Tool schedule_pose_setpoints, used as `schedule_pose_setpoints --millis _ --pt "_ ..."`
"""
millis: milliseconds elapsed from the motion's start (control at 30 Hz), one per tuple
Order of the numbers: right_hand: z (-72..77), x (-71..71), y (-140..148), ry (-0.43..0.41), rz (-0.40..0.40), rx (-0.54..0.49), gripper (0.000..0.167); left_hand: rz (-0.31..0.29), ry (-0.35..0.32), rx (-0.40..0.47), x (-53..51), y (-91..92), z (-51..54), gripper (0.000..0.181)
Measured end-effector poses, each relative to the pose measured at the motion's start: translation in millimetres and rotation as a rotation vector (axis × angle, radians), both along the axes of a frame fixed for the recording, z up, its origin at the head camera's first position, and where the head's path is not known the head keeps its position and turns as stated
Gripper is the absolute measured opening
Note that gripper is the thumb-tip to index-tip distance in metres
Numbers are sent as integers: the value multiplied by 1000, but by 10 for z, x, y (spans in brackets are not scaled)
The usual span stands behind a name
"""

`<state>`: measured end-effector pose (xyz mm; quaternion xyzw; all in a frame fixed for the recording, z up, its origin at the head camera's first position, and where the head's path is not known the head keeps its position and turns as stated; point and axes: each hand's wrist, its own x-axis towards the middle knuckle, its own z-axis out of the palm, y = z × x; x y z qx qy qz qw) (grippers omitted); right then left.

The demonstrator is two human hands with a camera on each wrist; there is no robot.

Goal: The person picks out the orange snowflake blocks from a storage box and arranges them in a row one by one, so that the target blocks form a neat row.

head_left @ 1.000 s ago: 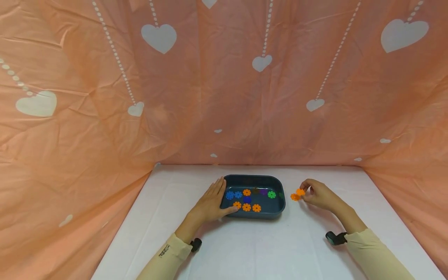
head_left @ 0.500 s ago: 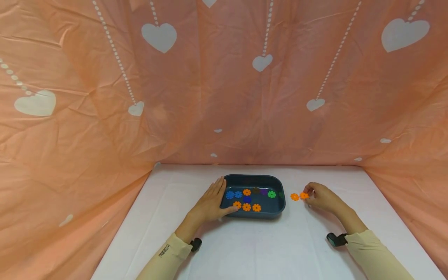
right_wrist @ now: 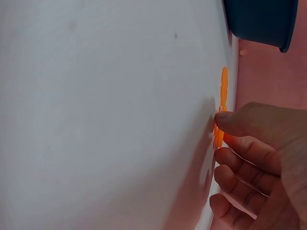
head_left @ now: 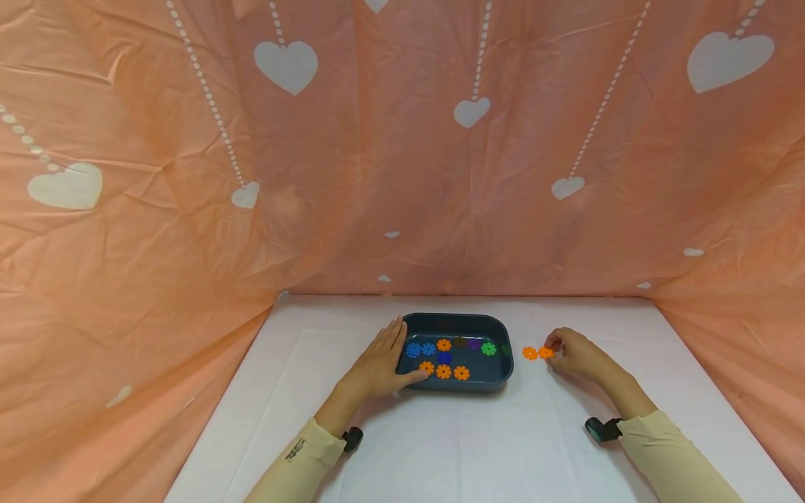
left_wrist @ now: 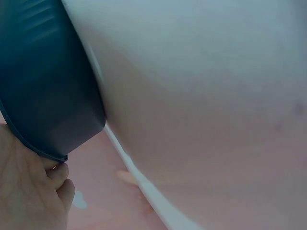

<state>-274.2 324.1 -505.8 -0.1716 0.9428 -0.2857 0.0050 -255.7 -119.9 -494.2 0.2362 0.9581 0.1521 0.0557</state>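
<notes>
One orange notched disc (head_left: 546, 353) is sitting pinched in my right hand (head_left: 574, 355), pulled back from overlapping a second orange disc (head_left: 530, 353); both are now showing separately, right of the dark blue tray (head_left: 468, 388), where my left hand (head_left: 376, 368) is resting, fingers straight.

Multicoloured notched discs (head_left: 444, 372) lie in the dark-blue rectangular tray (head_left: 455, 387) on the white table (head_left: 478, 447); right of the tray are two orange notched discs (head_left: 530, 353).

On my feed I've got a wrinkly peach backdrop (head_left: 402, 175) with pale hearts (head_left: 286, 67) beyond the right grip (head_left: 575, 355), plus a white table (head_left: 468, 447) underneath it.
</notes>
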Motion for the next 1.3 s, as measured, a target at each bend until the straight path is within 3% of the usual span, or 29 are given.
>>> schedule_pose_setpoints --millis 767,1033,1300 --pt "55 4 -20 -15 17 -6 21 -1 -1 10 -8 -15 -5 119" --pt "105 -45 -89 113 44 -31 19 -2 0 1 -11 -9 -12 119" --pt "314 -66 -279 194 83 -69 24 0 -1 3 -7 -3 -12 118"
